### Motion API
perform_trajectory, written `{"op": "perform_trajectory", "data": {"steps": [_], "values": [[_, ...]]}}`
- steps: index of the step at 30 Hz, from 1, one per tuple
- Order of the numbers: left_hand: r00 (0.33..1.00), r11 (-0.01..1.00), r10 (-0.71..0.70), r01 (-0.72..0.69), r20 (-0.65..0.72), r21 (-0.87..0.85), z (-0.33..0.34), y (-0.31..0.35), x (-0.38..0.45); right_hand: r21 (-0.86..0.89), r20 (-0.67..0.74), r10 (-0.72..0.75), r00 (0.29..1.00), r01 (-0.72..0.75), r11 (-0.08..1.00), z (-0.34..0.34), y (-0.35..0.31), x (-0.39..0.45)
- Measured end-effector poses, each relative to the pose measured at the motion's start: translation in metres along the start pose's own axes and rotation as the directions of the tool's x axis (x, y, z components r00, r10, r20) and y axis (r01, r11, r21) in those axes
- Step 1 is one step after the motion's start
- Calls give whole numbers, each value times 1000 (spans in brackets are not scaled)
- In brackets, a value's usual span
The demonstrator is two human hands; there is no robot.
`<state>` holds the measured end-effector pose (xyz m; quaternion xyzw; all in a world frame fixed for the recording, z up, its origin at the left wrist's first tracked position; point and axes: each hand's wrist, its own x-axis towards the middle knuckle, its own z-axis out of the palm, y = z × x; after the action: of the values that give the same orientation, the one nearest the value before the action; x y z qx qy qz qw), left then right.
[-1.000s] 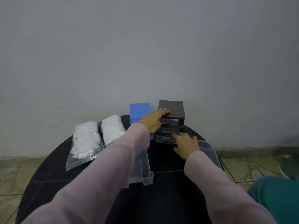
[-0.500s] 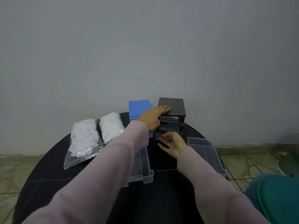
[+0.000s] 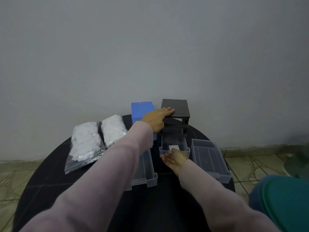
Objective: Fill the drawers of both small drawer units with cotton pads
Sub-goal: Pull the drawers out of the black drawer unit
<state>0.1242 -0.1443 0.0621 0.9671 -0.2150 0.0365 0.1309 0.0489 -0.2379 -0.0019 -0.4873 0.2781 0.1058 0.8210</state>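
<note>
Pulling bottom drawer from black unit.
My right hand pinches its front; left hand, flat, steadies; yanking risks tipping.

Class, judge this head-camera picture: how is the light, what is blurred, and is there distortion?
Head view: dim, flat light, no hard shadows; the right hand at the clear drawer is motion-blurred; the left hand on the black unit is sharper; wide-angle bending curves the table rim.

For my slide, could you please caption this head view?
Left hand steadies the black drawer unit; right hand pulls its bottom drawer.
</note>
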Motion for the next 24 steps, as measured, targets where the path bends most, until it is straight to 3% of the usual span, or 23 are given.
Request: {"op": "perform_trajectory", "data": {"steps": [7,24], "values": [[998,993,-38,32,49,113,-5,5,-2,49,81,66,995,-70,996,-19,-1,-29],[999,990,-40,37,24,136,6,6,-5,-13,94,72,993,-71,997,-37,12,-64]]}}
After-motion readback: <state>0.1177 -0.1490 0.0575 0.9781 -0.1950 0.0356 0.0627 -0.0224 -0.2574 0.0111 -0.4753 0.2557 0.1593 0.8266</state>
